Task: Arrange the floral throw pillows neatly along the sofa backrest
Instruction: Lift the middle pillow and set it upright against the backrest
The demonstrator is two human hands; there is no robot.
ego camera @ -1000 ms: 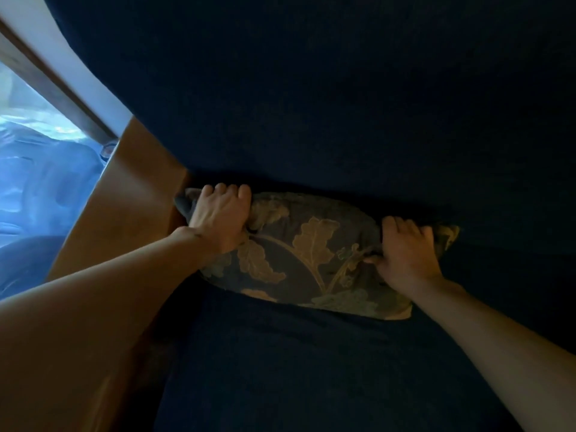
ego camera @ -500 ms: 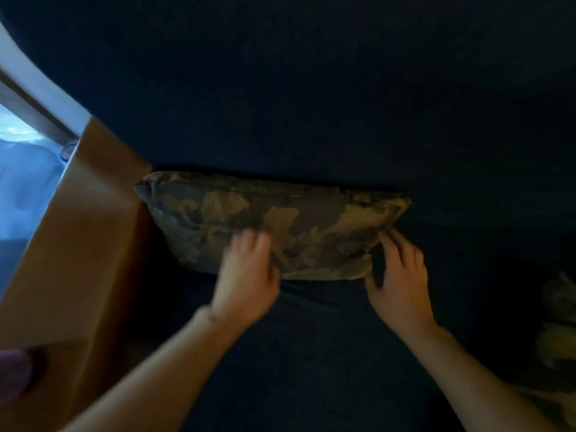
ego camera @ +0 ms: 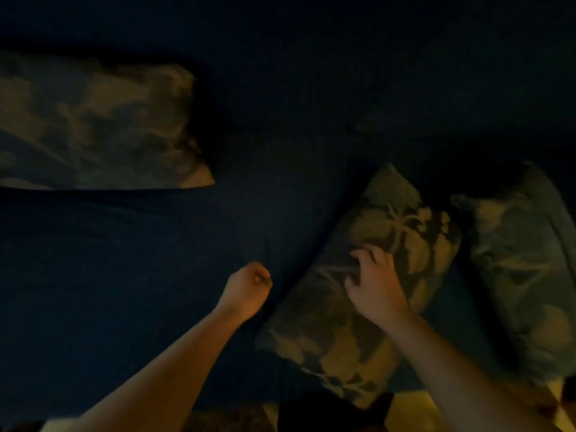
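One floral pillow (ego camera: 93, 123) stands on its edge against the sofa backrest (ego camera: 311, 57) toward the left end of the sofa, which looks like the finished position for it. Two more lie flat on the seat (ego camera: 140, 260) toward the right end: a middle pillow (ego camera: 389, 244) turned at a slant, one corner pointing at the backrest and another at the seat's front edge, and a far pillow (ego camera: 523, 260) just beside it on the right, partly in shadow.

The right hand (ego camera: 377, 285) rests on the face of the middle pillow with its fingers (ego camera: 363, 255) curled and spread, pressing into the fabric; it seems to be gathering cloth for a grip, but whether it has actually closed on the pillow I cannot tell. The left hand (ego camera: 247, 289) hovers over bare seat just beside that pillow's left edge, loosely curled into a fist and holding nothing.

Judging by the layout, the middle pillow is next: it would need lifting, squaring and standing up against the backrest beside the first, probably with the left hand taking its near edge.
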